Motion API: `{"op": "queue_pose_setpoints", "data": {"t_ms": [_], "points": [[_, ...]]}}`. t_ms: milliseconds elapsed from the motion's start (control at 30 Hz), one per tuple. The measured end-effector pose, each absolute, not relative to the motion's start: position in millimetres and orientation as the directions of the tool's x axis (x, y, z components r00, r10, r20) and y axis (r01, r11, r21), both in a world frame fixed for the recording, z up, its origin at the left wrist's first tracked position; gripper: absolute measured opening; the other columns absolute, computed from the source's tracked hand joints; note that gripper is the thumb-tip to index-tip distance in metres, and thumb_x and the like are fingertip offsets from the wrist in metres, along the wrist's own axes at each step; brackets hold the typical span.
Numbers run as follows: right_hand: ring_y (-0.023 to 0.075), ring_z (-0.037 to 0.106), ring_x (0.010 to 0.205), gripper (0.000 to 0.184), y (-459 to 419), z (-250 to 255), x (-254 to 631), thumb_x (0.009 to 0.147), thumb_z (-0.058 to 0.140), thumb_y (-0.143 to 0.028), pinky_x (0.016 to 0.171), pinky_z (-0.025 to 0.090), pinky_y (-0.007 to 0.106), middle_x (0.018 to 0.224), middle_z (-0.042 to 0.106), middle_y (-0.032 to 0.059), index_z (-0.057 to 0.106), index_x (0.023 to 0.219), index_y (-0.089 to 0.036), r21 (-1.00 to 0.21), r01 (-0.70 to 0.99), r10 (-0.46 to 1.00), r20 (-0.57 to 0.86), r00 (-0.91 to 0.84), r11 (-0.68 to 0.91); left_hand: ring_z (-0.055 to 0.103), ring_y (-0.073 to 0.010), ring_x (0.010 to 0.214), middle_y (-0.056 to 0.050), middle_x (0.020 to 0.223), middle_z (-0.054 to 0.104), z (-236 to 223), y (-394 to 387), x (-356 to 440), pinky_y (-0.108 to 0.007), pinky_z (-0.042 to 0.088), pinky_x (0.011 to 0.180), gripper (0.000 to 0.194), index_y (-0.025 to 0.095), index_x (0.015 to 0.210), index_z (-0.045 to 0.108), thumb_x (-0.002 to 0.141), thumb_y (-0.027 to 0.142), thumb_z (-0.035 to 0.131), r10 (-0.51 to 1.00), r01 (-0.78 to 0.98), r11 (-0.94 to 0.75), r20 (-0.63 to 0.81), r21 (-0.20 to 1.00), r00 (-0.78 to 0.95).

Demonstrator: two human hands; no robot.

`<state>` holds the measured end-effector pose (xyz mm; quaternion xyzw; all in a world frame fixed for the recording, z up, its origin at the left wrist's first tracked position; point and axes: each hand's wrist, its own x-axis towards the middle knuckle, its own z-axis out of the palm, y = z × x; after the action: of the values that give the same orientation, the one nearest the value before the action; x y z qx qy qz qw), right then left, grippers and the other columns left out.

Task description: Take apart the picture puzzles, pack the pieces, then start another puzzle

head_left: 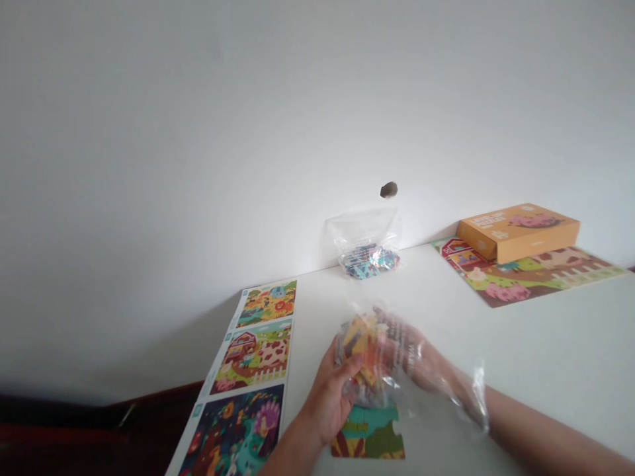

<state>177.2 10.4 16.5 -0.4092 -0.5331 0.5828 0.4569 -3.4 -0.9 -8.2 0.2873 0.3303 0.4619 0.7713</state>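
The clear bag of puzzle pieces point(370, 345) is resting in my left hand point(328, 396), rightward of its palm, its long axis running along my other forearm. My left hand is clasping the full end, thumb in front; my right hand point(415, 357) is showing through the film, its opening and hold hard to tell. The plastic is glinting, crinkled over yellow and orange. Joined pieces point(370, 441) are lying right of my left wrist; a second bag point(370, 260) is sitting beyond both hands.

A dark hole point(389, 190) marks the white wall point(198, 132).
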Motion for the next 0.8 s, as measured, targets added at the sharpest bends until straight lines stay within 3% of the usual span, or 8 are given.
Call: {"op": "queue_pose_setpoints", "data": {"t_ms": [67,133,267,333,400,500,567,800], "points": [[0.0310,0.063,0.107,0.057,11,20,181,0.082,0.068,-0.047,0.091,0.051,0.043,0.119,0.067,0.0097,0.058,0.131,-0.022,-0.999,-0.048,0.950,0.028,-0.311,0.013,0.072,-0.0223,0.085,-0.009,0.101,0.074,-8,6,-10,-0.036,0.059,0.080,0.040,0.016,0.119,0.062,0.080,0.018,0.070,0.918,-0.568,0.397,-0.300,0.721,0.261],[0.0293,0.065,0.102,0.051,10,20,185,0.086,0.061,-0.048,0.086,0.053,0.043,0.118,0.068,0.0113,0.060,0.129,-0.018,-0.999,-0.019,0.966,0.049,-0.255,0.045,0.073,-0.0226,0.087,-0.009,0.101,0.075,-8,13,-20,-0.038,0.059,0.082,0.036,0.016,0.119,0.063,0.083,0.019,0.065,0.923,-0.664,0.365,-0.346,0.653,0.167],[0.0186,0.060,0.069,0.031,5,18,189,0.093,0.051,-0.042,0.066,0.048,0.032,0.080,0.068,0.0069,0.068,0.086,-0.018,-0.925,0.243,0.949,0.312,0.049,0.292,0.070,-0.0256,0.100,-0.008,0.106,0.075,-8,26,-44,-0.040,0.058,0.085,0.036,0.022,0.124,0.062,0.089,0.020,0.055,0.959,-0.836,0.198,-0.279,0.511,0.057],[0.0160,0.053,0.063,0.027,-2,19,185,0.092,0.052,-0.039,0.062,0.044,0.031,0.070,0.061,0.0038,0.064,0.079,-0.019,-0.826,0.409,0.915,0.397,-0.066,0.388,0.069,-0.0270,0.103,-0.009,0.111,0.073,-7,30,-53,-0.039,0.059,0.083,0.035,0.024,0.126,0.062,0.092,0.024,0.051,0.975,-0.875,0.137,-0.219,0.464,0.036],[0.0178,0.054,0.069,0.028,-10,18,175,0.087,0.059,-0.047,0.065,0.044,0.032,0.078,0.060,0.0043,0.064,0.088,-0.019,-0.747,0.495,0.892,0.316,-0.322,0.444,0.068,-0.0274,0.106,-0.009,0.117,0.071,-7,33,-60,-0.039,0.059,0.082,0.035,0.025,0.126,0.061,0.094,0.028,0.048,0.984,-0.897,0.104,-0.175,0.429,0.030],[0.0279,0.056,0.089,0.067,-22,11,155,0.059,0.076,-0.066,0.076,0.046,0.040,0.101,0.059,0.0103,0.062,0.105,-0.018,-0.642,0.609,0.832,0.083,-0.548,0.465,0.064,-0.0275,0.113,-0.008,0.122,0.069,-8,34,-64,-0.039,0.058,0.087,0.036,0.027,0.128,0.060,0.095,0.034,0.048,0.991,-0.913,0.078,-0.131,0.400,0.028],[0.0310,0.054,0.094,0.073,-26,5,145,0.050,0.083,-0.062,0.080,0.046,0.044,0.106,0.057,0.0117,0.061,0.104,-0.017,-0.576,0.683,0.829,-0.014,-0.559,0.450,0.062,-0.0288,0.117,-0.009,0.124,0.068,-10,35,-65,-0.040,0.056,0.090,0.038,0.027,0.129,0.059,0.094,0.038,0.049,0.993,-0.913,0.087,-0.110,0.398,0.046],[0.0257,0.053,0.093,0.054,-16,7,155,0.057,0.086,-0.042,0.080,0.044,0.036,0.103,0.058,0.0069,0.056,0.095,-0.019,-0.599,0.716,0.869,-0.066,-0.490,0.358,0.061,-0.0329,0.117,-0.009,0.122,0.069,-9,34,-58,-0.042,0.056,0.089,0.039,0.025,0.125,0.063,0.091,0.041,0.053,0.977,-0.886,0.175,-0.187,0.429,0.102]]}}
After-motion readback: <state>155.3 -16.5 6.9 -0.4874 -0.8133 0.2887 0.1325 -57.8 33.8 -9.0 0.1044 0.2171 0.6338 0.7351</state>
